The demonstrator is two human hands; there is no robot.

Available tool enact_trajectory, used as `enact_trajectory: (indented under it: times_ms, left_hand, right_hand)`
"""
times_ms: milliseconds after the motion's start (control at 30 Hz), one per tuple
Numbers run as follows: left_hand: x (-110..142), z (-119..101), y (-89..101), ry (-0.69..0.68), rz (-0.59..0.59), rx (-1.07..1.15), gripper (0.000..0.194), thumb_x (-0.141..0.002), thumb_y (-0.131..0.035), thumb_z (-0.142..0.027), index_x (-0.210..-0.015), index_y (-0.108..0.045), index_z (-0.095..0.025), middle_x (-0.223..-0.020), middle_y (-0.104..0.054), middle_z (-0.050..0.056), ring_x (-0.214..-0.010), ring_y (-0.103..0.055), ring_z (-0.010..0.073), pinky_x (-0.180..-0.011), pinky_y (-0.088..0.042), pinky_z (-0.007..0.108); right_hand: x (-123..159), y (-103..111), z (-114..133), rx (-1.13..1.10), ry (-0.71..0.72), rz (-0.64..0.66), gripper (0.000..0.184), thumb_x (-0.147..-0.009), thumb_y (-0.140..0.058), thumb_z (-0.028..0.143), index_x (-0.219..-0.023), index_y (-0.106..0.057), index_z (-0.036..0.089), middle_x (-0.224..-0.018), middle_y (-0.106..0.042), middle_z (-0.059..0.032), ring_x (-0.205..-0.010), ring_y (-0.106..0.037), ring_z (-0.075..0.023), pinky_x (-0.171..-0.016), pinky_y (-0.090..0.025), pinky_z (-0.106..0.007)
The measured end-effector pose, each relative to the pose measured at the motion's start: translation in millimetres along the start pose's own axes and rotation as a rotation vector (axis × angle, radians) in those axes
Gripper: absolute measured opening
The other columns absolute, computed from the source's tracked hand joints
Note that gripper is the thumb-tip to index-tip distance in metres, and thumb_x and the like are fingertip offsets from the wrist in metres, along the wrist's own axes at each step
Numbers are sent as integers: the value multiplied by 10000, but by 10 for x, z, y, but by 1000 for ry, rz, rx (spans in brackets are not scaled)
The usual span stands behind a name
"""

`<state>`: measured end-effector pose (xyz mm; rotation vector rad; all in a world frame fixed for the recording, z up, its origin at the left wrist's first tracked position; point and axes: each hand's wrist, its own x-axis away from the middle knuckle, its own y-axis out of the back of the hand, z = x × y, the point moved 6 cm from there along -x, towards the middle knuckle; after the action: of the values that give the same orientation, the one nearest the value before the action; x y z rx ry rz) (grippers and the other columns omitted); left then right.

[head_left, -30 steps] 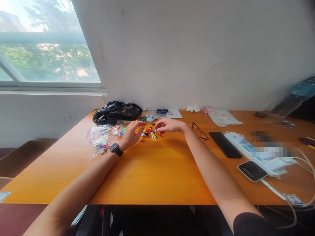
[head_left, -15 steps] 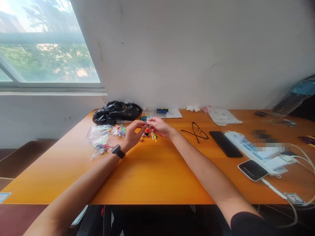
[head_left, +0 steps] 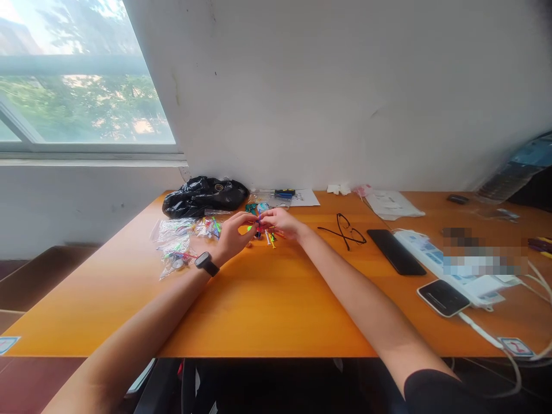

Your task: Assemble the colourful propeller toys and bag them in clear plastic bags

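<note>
Over the middle of the table, my left hand (head_left: 235, 234) and my right hand (head_left: 281, 223) meet at the fingertips. Both are closed in a pinch around a small blue piece (head_left: 259, 218), whose exact kind is too small to tell. The left wrist wears a dark watch (head_left: 207, 264). Beneath and just beyond the fingers lie small colourful plastic pieces, among them a yellow stick (head_left: 272, 241); the hands partly cover them. Clear plastic bags of coloured parts (head_left: 176, 244) rest to the left of my left hand.
A black plastic bag (head_left: 202, 196) sits at the back left, beside a screwdriver (head_left: 284, 194) on paper. To the right are eyeglasses (head_left: 347, 233), a black phone (head_left: 395, 252), a power strip (head_left: 426, 256) and a white-edged device (head_left: 443, 298) with a cable.
My fingertips have shifted slightly around the small blue piece, with my right fingers now bent more downward. The table's other things stay where they were.
</note>
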<state>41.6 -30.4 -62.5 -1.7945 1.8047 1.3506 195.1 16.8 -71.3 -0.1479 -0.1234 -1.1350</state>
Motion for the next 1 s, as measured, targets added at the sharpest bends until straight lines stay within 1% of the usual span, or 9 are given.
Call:
enact_trajectory:
  times_ms: [233,400,467,567,667,767,867,933,1000]
  left_hand:
    - [11,-37,-29,-65,72,-78,150,-1001,-664,-295,-1083,-762,-217,-1122,-749,87,-1010,-732,211,-885,-608,347]
    - [9,-51,-41,-47,78,-17,103,-968,-700,-276,-972,-774,-204,-1072,-738,76,-928,-731,188,-789,-615,302]
    - [8,-37,-45,-20,80,13,97,-953,-718,-279,-939,-775,-202,-1068,-736,75,-917,-731,186,-763,-617,292]
    - [6,-6,-52,37,118,94,126,-940,-741,-296,-879,-751,-186,-1030,-738,77,-868,-728,174,-739,-616,282]
    - [16,-13,-76,65,219,120,235,-909,-775,-300,-740,-672,-172,-903,-739,63,-798,-711,161,-723,-593,270]
    - [53,-66,-136,42,377,61,170,-886,-781,-268,-774,-691,-175,-811,-741,31,-728,-682,146,-689,-552,252]
    - [102,-114,-199,-21,522,-8,1,-878,-746,-201,-879,-746,-201,-808,-745,5,-698,-654,137,-659,-507,247]
    - [111,-119,-206,-81,551,-75,46,-883,-727,-192,-856,-752,-219,-798,-733,4,-706,-644,148,-666,-493,265]
    - [102,-109,-189,-144,533,-148,75,-885,-721,-204,-819,-745,-229,-791,-723,17,-758,-653,181,-715,-506,301]
  right_hand:
    - [10,-20,-30,99,87,157,128,-798,-759,149,-813,-632,161,-663,-664,0,-594,-619,-104,-541,-460,-175]
    - [17,-93,-75,213,118,281,76,-869,-656,213,-821,-612,175,-661,-595,20,-521,-490,-88,-471,-404,-190]
    - [0,-81,-73,332,133,240,75,-906,-598,217,-844,-609,176,-702,-615,11,-521,-490,-94,-466,-408,-203]
    - [-56,62,-43,543,142,45,25,-908,-609,188,-885,-598,186,-661,-586,37,-518,-477,-96,-471,-383,-204]
    - [-96,244,-8,664,128,-107,140,-843,-703,146,-812,-575,191,-541,-480,73,-478,-419,-92,-448,-306,-207]
    - [-104,333,-21,700,81,-104,171,-843,-755,185,-778,-597,183,-496,-514,51,-460,-476,-117,-441,-326,-223]
    - [-87,344,-56,707,19,-70,185,-905,-748,259,-1038,-687,146,-542,-626,14,-478,-575,-167,-476,-420,-253]
    - [-73,326,-34,771,29,-76,328,-939,-716,266,-1226,-676,113,-611,-685,-6,-501,-612,-179,-521,-463,-269]
    - [-52,302,40,862,80,-100,348,-935,-717,251,-1249,-697,102,-765,-758,-48,-586,-663,-178,-600,-498,-269]
